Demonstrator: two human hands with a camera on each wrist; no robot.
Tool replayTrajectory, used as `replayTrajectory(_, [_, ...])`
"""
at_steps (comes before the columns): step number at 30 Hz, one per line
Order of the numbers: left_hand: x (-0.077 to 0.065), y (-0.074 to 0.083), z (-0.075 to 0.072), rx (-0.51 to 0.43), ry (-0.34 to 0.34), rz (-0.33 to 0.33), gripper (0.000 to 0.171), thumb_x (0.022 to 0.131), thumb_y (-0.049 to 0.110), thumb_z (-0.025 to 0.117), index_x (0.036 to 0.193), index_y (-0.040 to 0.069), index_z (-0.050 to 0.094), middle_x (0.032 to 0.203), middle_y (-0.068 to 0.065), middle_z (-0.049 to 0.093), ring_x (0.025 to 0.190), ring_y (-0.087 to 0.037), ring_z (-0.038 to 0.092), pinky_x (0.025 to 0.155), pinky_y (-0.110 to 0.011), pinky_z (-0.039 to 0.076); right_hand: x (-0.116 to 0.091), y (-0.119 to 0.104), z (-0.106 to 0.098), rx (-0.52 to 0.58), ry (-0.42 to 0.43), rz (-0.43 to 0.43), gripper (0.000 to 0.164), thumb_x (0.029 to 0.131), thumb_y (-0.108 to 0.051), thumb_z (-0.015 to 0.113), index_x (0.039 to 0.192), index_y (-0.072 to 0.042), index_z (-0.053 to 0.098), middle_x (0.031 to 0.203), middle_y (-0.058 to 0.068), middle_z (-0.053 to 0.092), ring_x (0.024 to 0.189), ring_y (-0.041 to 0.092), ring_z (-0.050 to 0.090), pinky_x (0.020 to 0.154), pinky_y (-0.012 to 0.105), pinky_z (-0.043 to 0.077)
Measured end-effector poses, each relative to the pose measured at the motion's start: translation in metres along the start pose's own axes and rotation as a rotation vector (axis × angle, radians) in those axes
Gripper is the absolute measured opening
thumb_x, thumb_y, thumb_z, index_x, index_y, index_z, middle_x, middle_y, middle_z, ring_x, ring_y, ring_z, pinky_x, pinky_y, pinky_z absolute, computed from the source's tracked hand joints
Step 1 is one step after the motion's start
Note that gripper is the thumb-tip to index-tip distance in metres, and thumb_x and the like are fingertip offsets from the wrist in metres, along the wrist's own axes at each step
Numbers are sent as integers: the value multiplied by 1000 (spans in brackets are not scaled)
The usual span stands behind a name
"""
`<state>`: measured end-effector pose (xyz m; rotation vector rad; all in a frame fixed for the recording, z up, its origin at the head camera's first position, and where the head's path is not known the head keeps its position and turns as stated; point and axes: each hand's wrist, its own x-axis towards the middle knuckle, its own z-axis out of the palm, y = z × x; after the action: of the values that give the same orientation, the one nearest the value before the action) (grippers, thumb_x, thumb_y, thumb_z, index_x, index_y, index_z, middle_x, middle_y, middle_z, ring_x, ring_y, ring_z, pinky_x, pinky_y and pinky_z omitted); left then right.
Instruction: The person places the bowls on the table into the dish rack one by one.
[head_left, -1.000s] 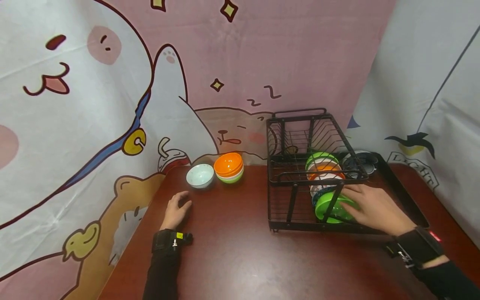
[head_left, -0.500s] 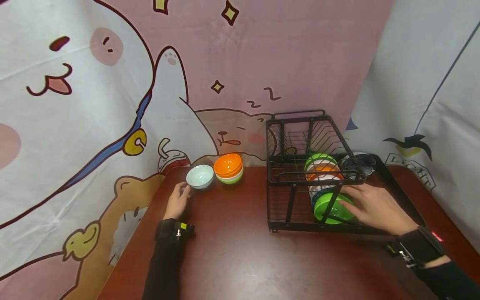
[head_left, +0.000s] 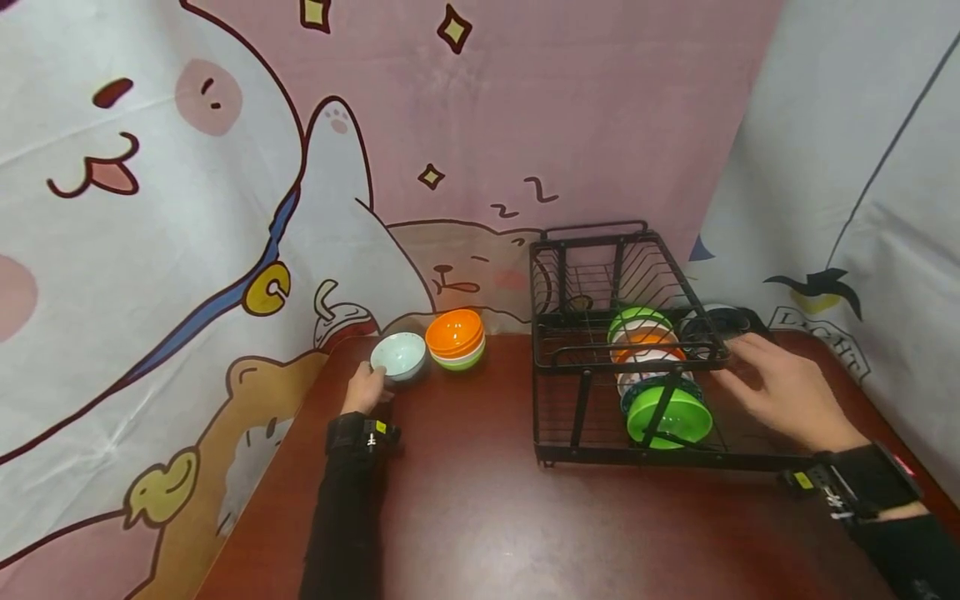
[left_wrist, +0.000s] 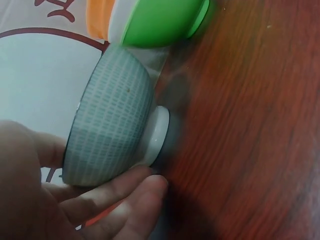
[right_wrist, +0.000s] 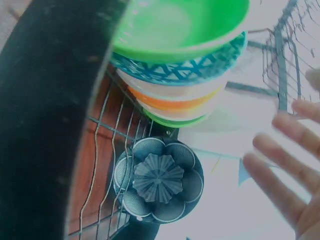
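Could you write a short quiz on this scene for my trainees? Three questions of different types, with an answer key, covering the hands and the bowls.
1. Fill in: the pale blue bowl is held by the person's ____ hand.

2. In the head view, the top bowl of the stack of bowls beside it is:
A) green
B) white
C) orange

3. True or false: the right hand holds no bowl.

Key
1. Left; the left hand has the bowl's near edge.
2. C.
3. True; in the right wrist view its fingers are apart from the green bowl in the rack.
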<state>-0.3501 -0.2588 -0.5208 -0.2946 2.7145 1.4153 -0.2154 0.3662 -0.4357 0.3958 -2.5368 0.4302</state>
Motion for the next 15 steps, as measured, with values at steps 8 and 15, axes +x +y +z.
replayTrajectory(8, [10, 3, 10, -134, -20, -69, 62, 107, 29, 36, 161, 2, 20, 131, -24, 56, 86, -27, 71, 104, -49, 52, 1, 31, 2, 155, -124, 335, 53, 107, -36, 55, 143, 4, 51, 124, 32, 60, 104, 52, 63, 78, 63, 50])
replayTrajectory(15, [14, 2, 14, -142, 64, -102, 59, 103, 20, 32, 152, -14, 29, 103, -21, 67, 66, -12, 71, 96, -39, 53, -6, 44, 17, 246, -310, 444, 67, 109, -46, 45, 147, 10, 41, 131, 39, 53, 93, 44, 72, 65, 43, 59])
